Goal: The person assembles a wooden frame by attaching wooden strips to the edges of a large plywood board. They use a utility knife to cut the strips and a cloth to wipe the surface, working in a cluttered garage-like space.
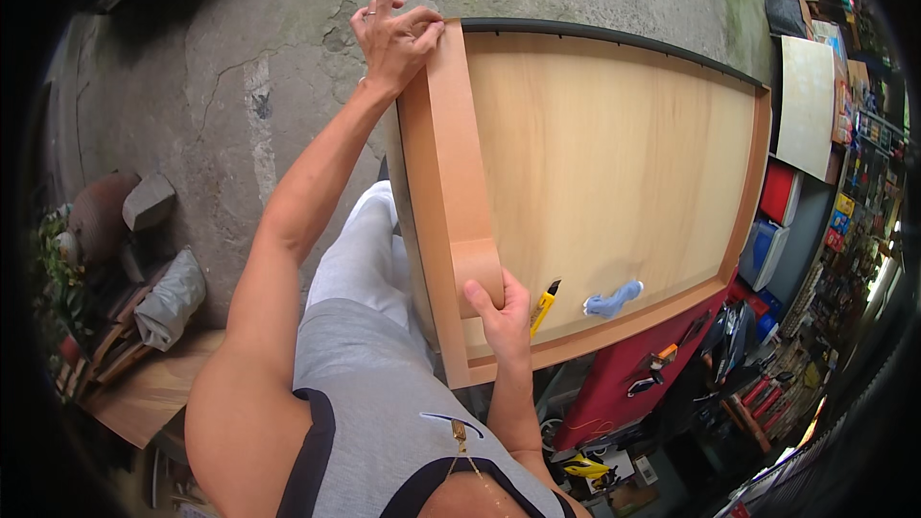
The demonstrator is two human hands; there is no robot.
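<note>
A large pale wooden panel (614,163) lies before me, with brown tape along its right and near borders and a black strip (595,34) on its far edge. A wide strip of brown tape (453,134) stretches along the panel's left side. At the far left corner my left hand (395,43) is closed, thumb and a finger pinching the strip's end; its other fingers are curled. Near the close left corner my right hand (506,315) grips the roll of brown tape (487,280), thumb on top. A yellow utility knife (544,307) lies on the panel beside that hand.
A crumpled blue cloth (614,299) rests on the panel's near part. Beyond its right side are a red board (624,374), a blue-and-white box (765,251) and crowded shelves. Concrete floor (221,86) spreads to the left, with a plank (144,388) and a grey bundle (173,299).
</note>
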